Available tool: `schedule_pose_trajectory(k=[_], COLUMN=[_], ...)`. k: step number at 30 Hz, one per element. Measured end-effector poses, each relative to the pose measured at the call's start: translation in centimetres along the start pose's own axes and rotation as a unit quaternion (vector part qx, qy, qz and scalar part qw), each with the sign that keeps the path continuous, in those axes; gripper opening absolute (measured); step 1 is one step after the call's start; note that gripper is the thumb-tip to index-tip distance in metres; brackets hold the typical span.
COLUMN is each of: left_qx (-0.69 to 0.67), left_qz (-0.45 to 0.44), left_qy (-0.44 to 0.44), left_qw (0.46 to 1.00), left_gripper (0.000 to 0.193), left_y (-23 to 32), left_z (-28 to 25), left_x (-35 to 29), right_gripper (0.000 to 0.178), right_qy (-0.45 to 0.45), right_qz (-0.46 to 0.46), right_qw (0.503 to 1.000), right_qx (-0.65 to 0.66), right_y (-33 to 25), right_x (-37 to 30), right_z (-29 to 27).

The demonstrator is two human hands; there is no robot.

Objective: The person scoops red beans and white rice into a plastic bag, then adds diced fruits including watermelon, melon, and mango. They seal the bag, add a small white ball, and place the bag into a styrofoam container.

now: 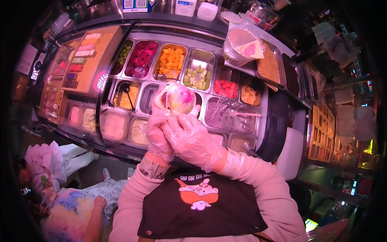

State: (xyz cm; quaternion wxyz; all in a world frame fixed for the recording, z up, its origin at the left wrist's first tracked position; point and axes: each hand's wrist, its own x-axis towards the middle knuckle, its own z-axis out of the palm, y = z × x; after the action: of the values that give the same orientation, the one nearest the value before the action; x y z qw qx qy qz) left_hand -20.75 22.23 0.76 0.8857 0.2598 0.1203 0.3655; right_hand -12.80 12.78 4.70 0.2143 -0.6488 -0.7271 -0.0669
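Plastic-gloved, the left hand (158, 135) and right hand (194, 139) both grasped a white parcel (179, 99), blotched pink and yellow — mid-frame, below a heap of orange cubes (171, 60), while reddish cubes (226, 88) lay right of centre, a translucent tub (235, 40) stood upper right.

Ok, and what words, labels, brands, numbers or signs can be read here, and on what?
Black apron: a row of pale characters above the cartoon, not copied out here.
Sign with two square codes: small print, too small to read.
White device: panel markings, too blurred.
Lit signs at far right: too blurred.
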Motion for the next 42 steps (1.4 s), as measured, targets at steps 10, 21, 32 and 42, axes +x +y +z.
schedule_pose_trajectory(k=[10, 21, 32, 42], left_qx=[-0.003, -0.043, -0.040, -0.023], left_qz=[-0.041, -0.028, -0.045, -0.011], left_qy=[0.008, 0.025, 0.029, 0.058], left_qw=[0.999, 0.998, 0.998, 0.998], left_gripper=[0.076, 0.077, 0.082, 0.079], left_y=[0.8, 1.9, 1.4, 1.5], left_z=[0.5, -2.9, -3.3, -4.3], left_x=[-1.5, -2.8, -4.3, -3.9], right_gripper=[0.045, 0.030, 0.017, 0.006], right_qy=[-0.073, 0.190, 0.143, 0.218], right_qz=[0.010, 0.369, 0.359, 0.314], right_qw=[0.997, 0.727, 0.542, 0.785], right_qx=[-0.008, 0.547, 0.746, 0.487], right_y=[-2.9, 3.6, 4.5, 2.7], right_x=[-1.5, -3.7, -2.9, -1.7], right_z=[-0.9, 2.8, 5.6, 4.9])
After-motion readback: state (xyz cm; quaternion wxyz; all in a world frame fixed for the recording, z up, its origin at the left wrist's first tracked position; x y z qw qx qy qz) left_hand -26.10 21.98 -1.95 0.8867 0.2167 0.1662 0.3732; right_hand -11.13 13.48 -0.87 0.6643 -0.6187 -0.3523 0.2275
